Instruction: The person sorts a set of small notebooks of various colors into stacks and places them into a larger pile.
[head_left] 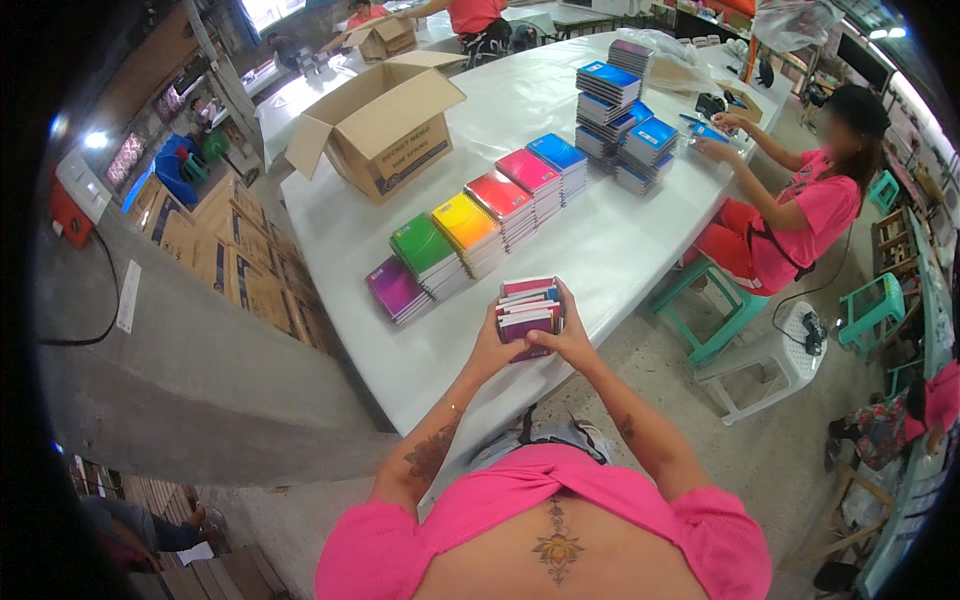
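Note:
At the table's near edge, my left hand (495,340) and my right hand (572,335) clasp a small bundle of pocket notebooks (528,308) between them. The bundle's edges face up, showing pink, blue and dark purple covers. Beyond it, spiral notebooks stand in a slanting row of stacks, one colour each: purple (397,287), green (424,243), yellow (466,219), red (498,194), pink (528,170) and blue (556,153). The purple stack is lowest and nearest my left hand. My fingers hide parts of the bundle's sides.
An open cardboard box (395,135) sits on the white table (345,235) at the far left. Taller stacks of blue notebooks (612,100) stand further right, near a seated co-worker (800,190) handling a blue item. Stools (770,360) are on the floor at right, cartons (230,245) at left.

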